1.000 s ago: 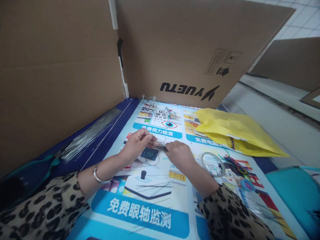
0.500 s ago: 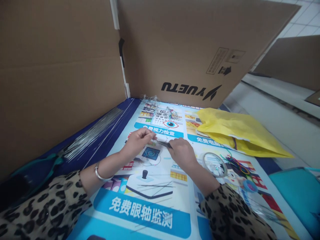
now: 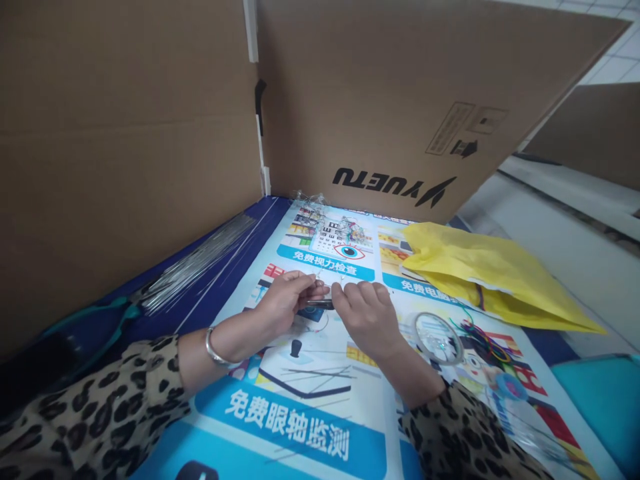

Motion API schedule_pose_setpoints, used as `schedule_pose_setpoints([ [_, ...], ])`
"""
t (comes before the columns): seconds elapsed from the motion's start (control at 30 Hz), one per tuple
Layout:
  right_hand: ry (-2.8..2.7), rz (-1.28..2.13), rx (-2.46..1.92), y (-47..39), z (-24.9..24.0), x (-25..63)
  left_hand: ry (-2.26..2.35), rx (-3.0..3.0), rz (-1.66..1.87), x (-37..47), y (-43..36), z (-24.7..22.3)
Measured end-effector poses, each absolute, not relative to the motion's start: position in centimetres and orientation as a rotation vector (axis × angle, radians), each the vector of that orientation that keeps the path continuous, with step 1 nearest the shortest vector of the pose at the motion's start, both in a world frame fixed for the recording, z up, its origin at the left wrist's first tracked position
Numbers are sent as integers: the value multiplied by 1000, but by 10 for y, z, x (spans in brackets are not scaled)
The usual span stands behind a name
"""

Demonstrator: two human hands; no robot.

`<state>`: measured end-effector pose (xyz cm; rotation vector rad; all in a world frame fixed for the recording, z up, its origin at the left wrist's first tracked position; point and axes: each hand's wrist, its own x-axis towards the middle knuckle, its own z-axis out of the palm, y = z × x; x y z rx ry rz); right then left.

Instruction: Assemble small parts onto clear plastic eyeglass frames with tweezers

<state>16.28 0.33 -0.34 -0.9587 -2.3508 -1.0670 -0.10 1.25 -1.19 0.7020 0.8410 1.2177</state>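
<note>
Near the middle of the printed sheet, my left hand is closed in a pinch; what its fingertips hold is too small and blurred to name, perhaps fine wire. My right hand is wrapped round a slim dark metal tool, whose narrow end points left, just under the left fingertips. Most of the tool is hidden by the right fingers. The two hands almost meet. Below them lie several thin dark wires on the sheet. Beyond the hands sits a tangle of fine wire pieces.
Cardboard panels stand at the back and left. A bundle of straight wires lies at left, near a teal-edged dark object. To the right are a yellow bag, a clear round dish, coloured cords and a teal item.
My hands have drawn closer together. The right hand has turned, so the tool now lies flatter under my left fingertips. The whole view has shifted slightly.
</note>
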Motion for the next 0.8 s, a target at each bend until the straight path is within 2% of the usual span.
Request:
schedule_pose_setpoints([
  [0.23,-2351,-1047,-931,3,-5,162,870,703,1196,3,8,-12],
  [0.57,-2462,-833,-997,3,-8,165,936,683,1138,4,7,-9],
  [0.8,-2437,-955,-968,4,-7,164,917,692,1125,3,7,-12],
])
